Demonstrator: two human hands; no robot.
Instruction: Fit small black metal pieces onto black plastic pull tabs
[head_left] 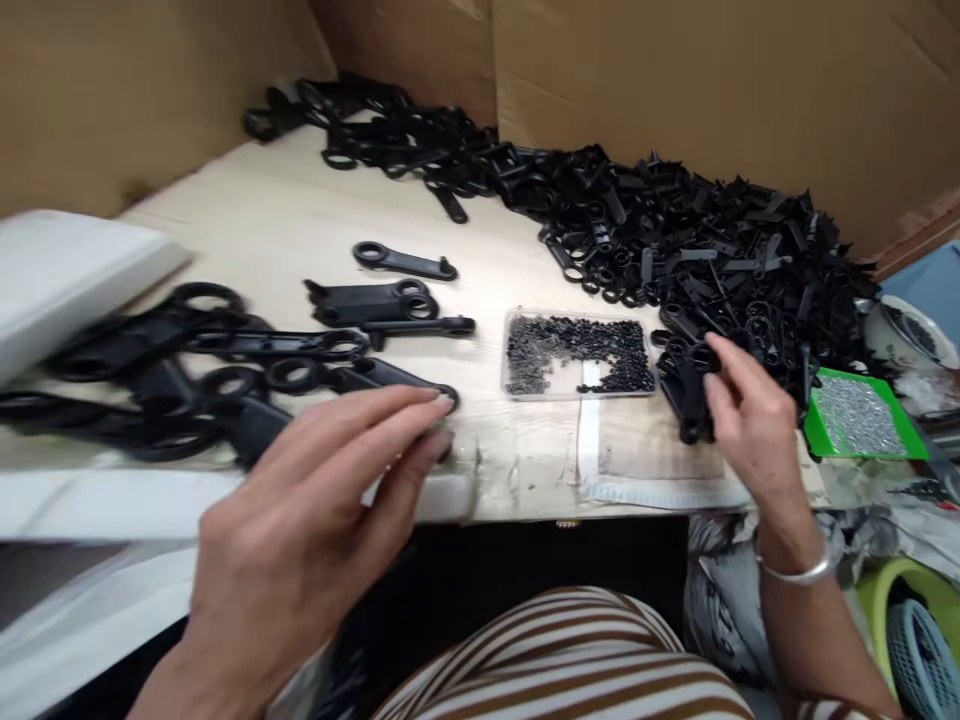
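Note:
My left hand (315,500) is at the front of the table, thumb and fingertips drawn together. Whatever is between them is hidden. Just behind those fingertips lies a black plastic arm (390,376) with a rounded end. My right hand (754,420) reaches to the near edge of a heap, its thumb and forefinger on either side of the ring end of a black plastic part (701,357). Several similar parts lie under and beside it. Between my hands sits a shallow clear box (505,360) of tiny black pieces.
A large heap of black parts (675,230) runs along the cardboard wall (675,80). More ring-ended arms (277,345) lie at left beside a white block (67,275). At right are a green tray (821,425) of small silvery pieces and a yellow-green basin (877,590).

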